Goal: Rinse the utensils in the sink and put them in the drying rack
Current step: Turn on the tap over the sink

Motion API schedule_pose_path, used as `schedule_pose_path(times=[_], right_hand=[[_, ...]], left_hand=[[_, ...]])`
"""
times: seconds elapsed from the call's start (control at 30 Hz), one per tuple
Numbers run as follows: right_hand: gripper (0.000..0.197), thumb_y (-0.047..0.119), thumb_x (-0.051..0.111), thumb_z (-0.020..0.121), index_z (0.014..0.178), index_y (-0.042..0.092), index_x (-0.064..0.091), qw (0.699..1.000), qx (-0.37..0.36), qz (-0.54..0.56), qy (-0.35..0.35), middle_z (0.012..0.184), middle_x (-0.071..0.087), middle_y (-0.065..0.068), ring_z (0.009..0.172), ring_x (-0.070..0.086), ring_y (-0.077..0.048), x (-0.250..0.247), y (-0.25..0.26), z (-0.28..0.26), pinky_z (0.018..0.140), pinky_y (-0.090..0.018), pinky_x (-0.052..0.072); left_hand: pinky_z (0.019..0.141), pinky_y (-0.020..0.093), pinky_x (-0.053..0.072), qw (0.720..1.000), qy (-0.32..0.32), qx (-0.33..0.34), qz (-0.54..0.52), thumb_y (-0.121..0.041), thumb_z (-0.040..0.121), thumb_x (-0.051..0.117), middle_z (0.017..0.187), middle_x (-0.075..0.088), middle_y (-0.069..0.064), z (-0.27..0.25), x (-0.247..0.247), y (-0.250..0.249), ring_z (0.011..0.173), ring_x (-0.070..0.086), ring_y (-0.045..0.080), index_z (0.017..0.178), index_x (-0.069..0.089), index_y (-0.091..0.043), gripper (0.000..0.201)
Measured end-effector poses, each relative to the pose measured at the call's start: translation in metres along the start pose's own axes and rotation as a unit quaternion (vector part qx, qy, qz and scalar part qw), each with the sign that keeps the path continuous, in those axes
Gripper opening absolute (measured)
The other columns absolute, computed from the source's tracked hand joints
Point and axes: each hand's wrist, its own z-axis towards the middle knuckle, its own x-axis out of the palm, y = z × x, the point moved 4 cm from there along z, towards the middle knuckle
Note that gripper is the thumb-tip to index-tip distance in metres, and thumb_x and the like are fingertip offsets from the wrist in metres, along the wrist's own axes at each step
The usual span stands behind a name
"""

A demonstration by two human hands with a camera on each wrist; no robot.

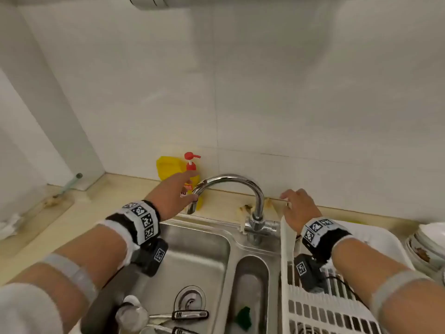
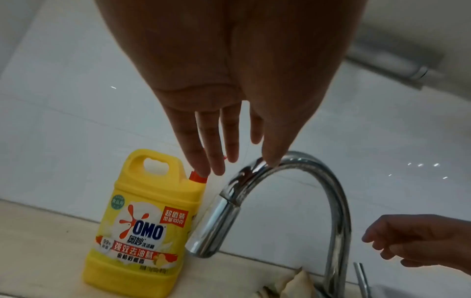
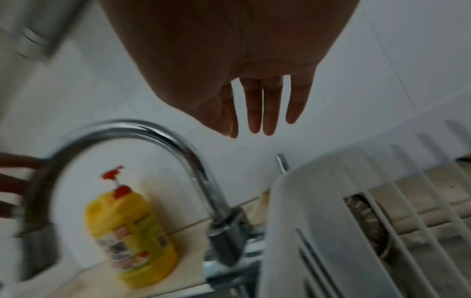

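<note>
1. Steel sink (image 1: 192,256) is lying below both forearms, and the utensils (image 1: 168,317) are lying in its left basin near the drain (image 1: 190,301), dark-handled and partly hidden under the left arm.
2. Left hand (image 1: 173,196) is reaching forward over the spout end of the tap (image 1: 231,180), fingers (image 2: 216,153) straight and slightly spread; in the left wrist view the thumb tip is touching or just above the top of the arch, and I cannot tell which. It is holding nothing.
3. Right hand (image 1: 298,208) is hovering beside the tap's base, above the back left corner of the rack (image 1: 313,312); its fingers (image 3: 270,113) are hanging straight and loose, gripping nothing.
4. A thin lever (image 3: 281,163) is sticking up behind the rack's corner, apart from the right fingertips.
5. White and slatted, the rack is sitting just right of the sink, with stacked dishes (image 1: 428,247) beside it.
6. A green scourer (image 1: 244,315) is lying in the narrow right basin.
7. A yellow bottle (image 2: 142,227) with a red pump (image 1: 191,160) is standing on the counter (image 1: 48,225) against the wall, just left of the spout. Its label is reading "OMO" in blue letters, with "99%" and Chinese characters including "超值装" on a red patch.
8. Black bands with square coded markers are wrapping both wrists.
</note>
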Motion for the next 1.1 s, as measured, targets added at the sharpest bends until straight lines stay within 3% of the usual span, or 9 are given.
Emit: schedule_pose_path(times=[0.07, 0.13, 0.27, 0.37, 0.5, 0.67, 0.83, 1.1], right_hand=[[0.032, 0.026, 0.047, 0.098, 0.13, 0.025, 0.052, 0.999, 0.04, -0.026, 0.012, 0.124, 0.046, -0.01, 0.111, 0.054, -0.03, 0.006, -0.014, 0.014, 0.098, -0.043, 0.048], [0.03, 0.033, 0.04, 0.102, 0.13, 0.028, 0.049, 0.996, 0.063, -0.033, 0.053, 0.121, 0.048, -0.01, 0.104, 0.058, -0.032, 0.019, -0.026, 0.025, 0.093, -0.043, 0.051], [0.027, 0.033, 0.029, 0.105, 0.122, 0.031, 0.05, 0.997, 0.039, -0.029, 0.054, 0.097, 0.062, -0.002, 0.081, 0.057, -0.025, 0.039, -0.047, 0.033, 0.076, -0.036, 0.05], [0.022, 0.032, 0.027, 0.106, 0.117, 0.035, 0.046, 0.997, 0.034, -0.053, 0.035, 0.081, 0.063, 0.002, 0.07, 0.057, -0.023, 0.047, -0.055, 0.032, 0.067, -0.032, 0.044], [0.018, 0.03, 0.025, 0.106, 0.106, 0.036, 0.042, 0.995, 0.036, -0.086, 0.023, 0.072, 0.063, 0.002, 0.068, 0.059, -0.025, 0.051, -0.054, 0.031, 0.075, -0.035, 0.046], [0.018, 0.026, 0.027, 0.106, 0.104, 0.031, 0.045, 0.996, 0.036, -0.079, 0.014, 0.063, 0.057, 0.006, 0.061, 0.055, -0.023, 0.053, -0.056, 0.032, 0.069, -0.033, 0.041], [0.017, 0.025, 0.03, 0.106, 0.106, 0.029, 0.047, 0.996, 0.04, -0.074, 0.006, 0.062, 0.052, 0.009, 0.061, 0.051, -0.023, 0.052, -0.055, 0.032, 0.068, -0.033, 0.039], [0.017, 0.023, 0.029, 0.107, 0.104, 0.028, 0.045, 0.997, 0.044, -0.069, 0.008, 0.062, 0.054, 0.005, 0.06, 0.051, -0.022, 0.051, -0.054, 0.031, 0.07, -0.034, 0.041]], left_hand=[[0.095, 0.033, 0.05, 0.999, 0.024, -0.027, 0.02, -0.03, 0.092, 0.066, 0.126, 0.061, -0.005, 0.012, 0.009, -0.006, 0.103, 0.063, 0.015, 0.147, 0.04, -0.035, 0.061], [0.094, 0.035, 0.05, 0.997, 0.043, -0.039, 0.055, -0.029, 0.095, 0.062, 0.122, 0.066, -0.002, 0.019, 0.015, -0.013, 0.103, 0.064, 0.02, 0.144, 0.045, -0.033, 0.052], [0.09, 0.037, 0.053, 0.996, 0.049, -0.049, 0.053, -0.025, 0.095, 0.063, 0.104, 0.071, 0.001, 0.024, 0.014, -0.022, 0.091, 0.067, 0.02, 0.131, 0.058, -0.028, 0.037], [0.088, 0.041, 0.054, 0.996, 0.047, -0.051, 0.048, -0.027, 0.092, 0.066, 0.097, 0.072, -0.001, 0.026, 0.012, -0.018, 0.089, 0.068, 0.021, 0.125, 0.063, -0.03, 0.033], [0.085, 0.038, 0.053, 0.996, 0.046, -0.046, 0.058, -0.028, 0.091, 0.068, 0.095, 0.072, -0.001, 0.029, 0.011, -0.017, 0.088, 0.066, 0.021, 0.118, 0.067, -0.029, 0.027], [0.075, 0.028, 0.046, 0.995, 0.052, -0.036, 0.077, -0.027, 0.093, 0.066, 0.088, 0.07, -0.005, 0.035, 0.011, -0.016, 0.075, 0.062, 0.01, 0.112, 0.067, -0.025, 0.02], [0.081, 0.03, 0.048, 0.995, 0.05, -0.041, 0.081, -0.027, 0.094, 0.066, 0.097, 0.069, -0.006, 0.043, 0.011, -0.014, 0.084, 0.062, 0.018, 0.124, 0.065, -0.027, 0.03], [0.082, 0.03, 0.047, 0.995, 0.058, -0.026, 0.076, -0.024, 0.095, 0.065, 0.093, 0.067, -0.005, 0.045, 0.011, -0.015, 0.083, 0.063, 0.016, 0.126, 0.064, -0.024, 0.032]])
